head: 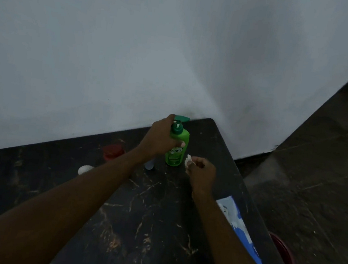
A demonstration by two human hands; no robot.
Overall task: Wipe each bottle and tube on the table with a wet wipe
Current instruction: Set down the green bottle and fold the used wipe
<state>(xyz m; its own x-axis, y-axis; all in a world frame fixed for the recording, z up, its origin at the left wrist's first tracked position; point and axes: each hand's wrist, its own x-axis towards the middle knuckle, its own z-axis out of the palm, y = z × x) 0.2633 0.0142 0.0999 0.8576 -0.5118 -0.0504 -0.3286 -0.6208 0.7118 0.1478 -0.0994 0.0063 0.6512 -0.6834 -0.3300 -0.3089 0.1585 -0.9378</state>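
left hand (161,140) wraps the rigid, likely slick green pump bottle (176,148) at its shoulder; right hand (202,172) pinches a soft wet wipe (188,160).

A scratched black table (137,224) bears a green bottle (176,149), red-lidded jar (113,151) and blue-white pack (238,222).

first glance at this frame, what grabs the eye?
The bright green pump bottle near the far corner of the dark scratched table, gripped around its upper body by the left hand. Just right of it, the right hand pinches a small white wipe, not touching the bottle. A blue-and-white pack lies at the table's right edge.
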